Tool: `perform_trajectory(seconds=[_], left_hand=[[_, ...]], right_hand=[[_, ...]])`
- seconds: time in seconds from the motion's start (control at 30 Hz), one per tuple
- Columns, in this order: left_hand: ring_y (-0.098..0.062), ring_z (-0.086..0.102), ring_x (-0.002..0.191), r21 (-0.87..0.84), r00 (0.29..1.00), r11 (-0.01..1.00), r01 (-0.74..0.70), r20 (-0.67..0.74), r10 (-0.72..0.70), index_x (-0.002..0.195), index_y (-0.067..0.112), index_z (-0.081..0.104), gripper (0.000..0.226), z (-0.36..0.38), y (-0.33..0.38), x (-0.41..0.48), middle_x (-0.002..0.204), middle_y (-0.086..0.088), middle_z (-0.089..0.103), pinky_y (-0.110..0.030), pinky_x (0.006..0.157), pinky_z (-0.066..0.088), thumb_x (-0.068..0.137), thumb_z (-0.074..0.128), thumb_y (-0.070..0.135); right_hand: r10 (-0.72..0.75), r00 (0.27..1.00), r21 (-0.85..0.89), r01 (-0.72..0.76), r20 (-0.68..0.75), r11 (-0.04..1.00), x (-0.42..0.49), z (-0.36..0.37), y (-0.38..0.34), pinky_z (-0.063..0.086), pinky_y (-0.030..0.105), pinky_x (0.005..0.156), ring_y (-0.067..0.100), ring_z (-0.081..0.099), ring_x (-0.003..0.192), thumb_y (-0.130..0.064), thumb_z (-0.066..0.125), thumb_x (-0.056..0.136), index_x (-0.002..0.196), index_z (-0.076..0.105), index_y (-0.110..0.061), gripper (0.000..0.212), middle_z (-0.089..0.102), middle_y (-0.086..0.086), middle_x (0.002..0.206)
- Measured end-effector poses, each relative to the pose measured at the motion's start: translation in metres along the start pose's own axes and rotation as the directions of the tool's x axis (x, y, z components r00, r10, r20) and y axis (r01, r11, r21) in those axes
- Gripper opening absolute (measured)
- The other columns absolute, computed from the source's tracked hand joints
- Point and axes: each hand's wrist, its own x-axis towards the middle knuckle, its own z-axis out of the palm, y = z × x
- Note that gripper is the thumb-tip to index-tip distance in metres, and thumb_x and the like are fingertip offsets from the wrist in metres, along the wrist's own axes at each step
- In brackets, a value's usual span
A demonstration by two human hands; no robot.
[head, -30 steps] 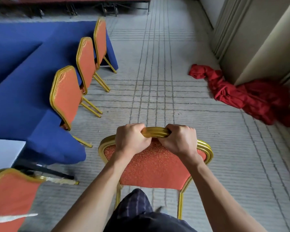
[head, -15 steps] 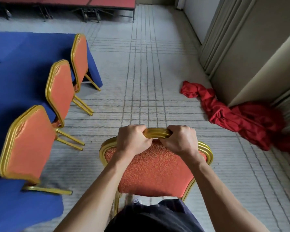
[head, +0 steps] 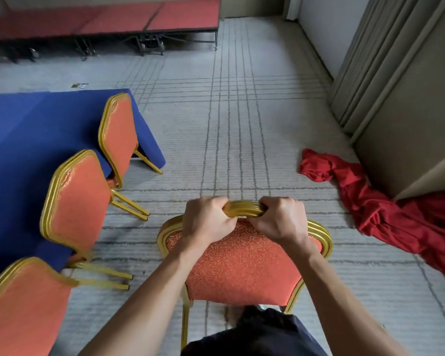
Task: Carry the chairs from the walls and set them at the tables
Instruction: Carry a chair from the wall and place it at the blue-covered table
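An orange banquet chair with a gold frame [head: 242, 268] is right in front of me, its back facing me. My left hand [head: 206, 222] and my right hand [head: 280, 219] both grip the top rail of its back, side by side. Its seat and most of its legs are hidden below the backrest. On the left stands a table under a blue cloth [head: 21, 140]. Three matching chairs are lined along its edge: a far chair [head: 118, 134], a middle chair [head: 75, 201] and a near chair [head: 23, 312].
A crumpled red cloth [head: 385, 211] lies on the carpet at the right, against a beige folding partition wall [head: 406, 104]. Red stage platforms on dark frames [head: 149, 21] line the far wall. Grey striped carpet runs ahead between the table and the wall.
I have moved forward along the table with the chair held in both hands. The row of chairs has slid nearer and lower on the left, and the far stage has come into view.
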Motion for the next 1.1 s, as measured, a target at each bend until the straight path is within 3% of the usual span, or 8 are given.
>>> perform_trajectory(seconds=[0.13, 0.3, 0.6, 0.7, 0.8, 0.87, 0.97, 1.1], left_hand=[[-0.03, 0.057, 0.049, 0.009, 0.998, 0.999, 0.049, -0.042, -0.049, 0.056, 0.016, 0.046, 0.035, 0.021, -0.02, 0.083, 0.05, -0.002, 0.057, -0.026, 0.049, 0.027, 0.06, 0.075, 0.035], [-0.03, 0.053, 0.047, -0.004, 0.993, 0.996, 0.094, -0.073, -0.094, 0.055, 0.016, 0.042, 0.036, 0.038, -0.054, 0.185, 0.048, -0.001, 0.053, -0.028, 0.046, 0.03, 0.06, 0.073, 0.032], [-0.023, 0.051, 0.046, -0.021, 0.992, 0.993, 0.113, -0.058, -0.114, 0.057, 0.021, 0.037, 0.039, 0.117, -0.167, 0.361, 0.05, 0.002, 0.052, -0.025, 0.046, 0.025, 0.06, 0.074, 0.034], [-0.021, 0.051, 0.046, -0.017, 0.993, 0.995, 0.1, -0.057, -0.101, 0.057, 0.021, 0.037, 0.038, 0.122, -0.198, 0.43, 0.05, 0.004, 0.051, -0.025, 0.048, 0.024, 0.061, 0.072, 0.036], [-0.019, 0.05, 0.046, -0.041, 0.996, 0.997, 0.069, -0.056, -0.072, 0.059, 0.025, 0.035, 0.038, 0.12, -0.226, 0.491, 0.05, 0.005, 0.051, -0.024, 0.05, 0.021, 0.06, 0.072, 0.035], [-0.018, 0.05, 0.046, -0.023, 0.996, 0.998, 0.061, -0.066, -0.062, 0.059, 0.025, 0.036, 0.036, 0.124, -0.243, 0.531, 0.051, 0.005, 0.052, -0.024, 0.05, 0.022, 0.061, 0.07, 0.038], [-0.019, 0.052, 0.048, -0.009, 0.996, 0.997, 0.077, -0.045, -0.078, 0.06, 0.025, 0.037, 0.034, 0.136, -0.271, 0.591, 0.051, 0.006, 0.052, -0.024, 0.05, 0.024, 0.063, 0.067, 0.041], [-0.018, 0.048, 0.046, 0.026, 0.99, 0.99, 0.136, -0.05, -0.135, 0.058, 0.026, 0.036, 0.037, 0.159, -0.313, 0.672, 0.049, 0.01, 0.043, -0.024, 0.051, 0.025, 0.063, 0.069, 0.041]], right_hand=[[-0.037, 0.999, 0.02, 0.036, 0.023, 0.999, 0.097, 0.007, 0.011, 0.05, 0.034, 0.061, 0.033, 0.065, 0.064, -0.073, 0.048, 0.07, 0.054, 0.034, -0.026, 0.051, 0.065, 0.004, 0.062], [-0.118, 0.993, 0.003, 0.118, 0.01, 0.993, 0.215, 0.023, 0.014, 0.044, 0.03, 0.056, 0.031, 0.061, 0.056, -0.061, 0.066, 0.074, 0.057, 0.039, -0.023, 0.049, 0.06, 0.001, 0.055], [-0.12, 0.989, -0.009, 0.122, 0.082, 0.993, 0.423, 0.105, 0.016, 0.034, 0.027, 0.056, 0.029, 0.056, 0.054, -0.063, 0.054, 0.069, 0.055, 0.041, -0.022, 0.045, 0.053, -0.002, 0.052], [-0.125, 0.99, -0.033, 0.127, 0.069, 0.991, 0.494, 0.115, 0.007, 0.03, 0.027, 0.057, 0.03, 0.056, 0.055, -0.057, 0.064, 0.071, 0.055, 0.039, -0.021, 0.047, 0.041, -0.005, 0.048], [-0.115, 0.991, -0.01, 0.115, 0.069, 0.993, 0.555, 0.122, -0.004, 0.03, 0.026, 0.056, 0.027, 0.047, 0.049, -0.06, 0.057, 0.07, 0.051, 0.031, -0.024, 0.048, 0.032, -0.008, 0.045], [-0.111, 0.992, -0.003, 0.112, 0.067, 0.994, 0.601, 0.13, -0.007, 0.031, 0.026, 0.057, 0.024, 0.042, 0.048, -0.06, 0.059, 0.071, 0.051, 0.03, -0.026, 0.049, 0.035, -0.007, 0.045], [-0.127, 0.988, 0.002, 0.128, 0.083, 0.992, 0.667, 0.148, -0.004, 0.033, 0.027, 0.058, 0.029, 0.057, 0.054, -0.057, 0.067, 0.073, 0.051, 0.031, -0.027, 0.051, 0.057, -0.001, 0.053], [-0.172, 0.977, 0.025, 0.17, 0.123, 0.985, 0.766, 0.186, -0.003, 0.034, 0.028, 0.057, 0.031, 0.062, 0.058, -0.054, 0.065, 0.074, 0.054, 0.035, -0.026, 0.046, 0.062, 0.0, 0.058]])
